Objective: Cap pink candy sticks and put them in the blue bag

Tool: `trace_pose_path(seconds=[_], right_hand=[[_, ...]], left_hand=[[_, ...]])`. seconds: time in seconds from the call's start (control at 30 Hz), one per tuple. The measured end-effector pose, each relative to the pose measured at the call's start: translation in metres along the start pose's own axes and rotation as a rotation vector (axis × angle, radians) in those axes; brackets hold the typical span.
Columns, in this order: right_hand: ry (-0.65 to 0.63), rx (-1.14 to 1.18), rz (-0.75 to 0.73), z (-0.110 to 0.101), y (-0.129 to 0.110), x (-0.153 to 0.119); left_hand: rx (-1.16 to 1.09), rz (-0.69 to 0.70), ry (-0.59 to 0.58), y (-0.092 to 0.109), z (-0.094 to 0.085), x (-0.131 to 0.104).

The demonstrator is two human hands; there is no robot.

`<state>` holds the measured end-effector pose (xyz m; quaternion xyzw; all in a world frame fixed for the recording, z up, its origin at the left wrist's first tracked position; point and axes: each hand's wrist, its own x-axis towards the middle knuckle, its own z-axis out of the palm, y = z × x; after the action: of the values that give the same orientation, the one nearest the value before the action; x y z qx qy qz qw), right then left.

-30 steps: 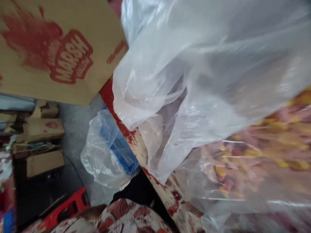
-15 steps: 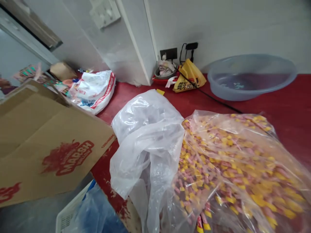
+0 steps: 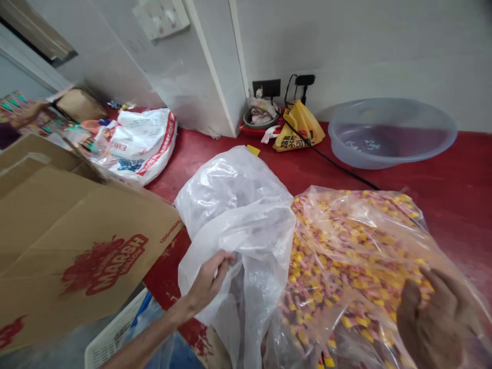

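**Left fingers on the white plastic bag (image 3: 234, 184), right hand (image 3: 434, 318) over the clear bag of pieces (image 3: 346, 241)**

The red table (image 3: 453, 179) runs beneath both bags, reaching beyond both hands toward the wall. Left of the left hand (image 3: 207, 282), well clear of its fingers, stands the cardboard box (image 3: 46, 225).

The clear bag, full of pink and yellow pieces, lies flat to the right of the left-hand grip and stretches across to, and under, the right hand, which is the nearer one. It spreads both away from the person and toward them; its near edge leaves the view, so I cannot tell its long axis for sure.

The white bag lies right at the left fingertips, well to the left of the right hand. Its long axis runs away from the person: the puffed end points beyond the grip toward the wall, and loose folds drop from the grip toward the person. Its right side touches the clear bag.

The right hand is blurred, thumb and fingers spread apart; I cannot tell whether it touches the film. The left thumb and fingertips seem to pinch a fold of the white bag.
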<state>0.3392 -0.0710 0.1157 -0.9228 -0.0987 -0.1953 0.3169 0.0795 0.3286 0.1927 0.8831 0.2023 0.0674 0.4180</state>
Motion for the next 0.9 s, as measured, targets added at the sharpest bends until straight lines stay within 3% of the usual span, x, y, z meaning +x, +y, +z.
trace_pose_path(seconds=[0.07,0.17,0.23,0.33,0.47,0.6,0.77,0.9], right_hand=[[0.112,0.036,-0.063,0.045,0.006,0.038],[0.057,-0.008,-0.020,0.097,0.020,0.096],[-0.028,-0.059,0.033,0.119,0.029,0.122],[-0.110,-0.159,0.104,0.139,0.037,0.134],[-0.099,-0.234,0.040,0.153,0.045,0.124],[-0.052,-0.249,-0.019,0.156,0.048,0.117],[-0.039,-0.253,0.010,0.150,0.041,0.114],[-0.081,-0.277,0.076,0.144,0.037,0.108]], left_hand=[[0.008,0.063,0.111,0.005,0.008,0.054],[0.024,0.173,0.232,0.003,0.020,0.142],[0.033,0.204,0.288,-0.005,0.028,0.200],[0.056,0.247,0.354,-0.024,0.042,0.284],[0.044,0.262,0.407,-0.049,0.063,0.376],[0.031,0.227,0.397,-0.068,0.077,0.444],[0.080,0.215,0.387,-0.079,0.078,0.520],[0.117,0.227,0.335,-0.076,0.072,0.581]])
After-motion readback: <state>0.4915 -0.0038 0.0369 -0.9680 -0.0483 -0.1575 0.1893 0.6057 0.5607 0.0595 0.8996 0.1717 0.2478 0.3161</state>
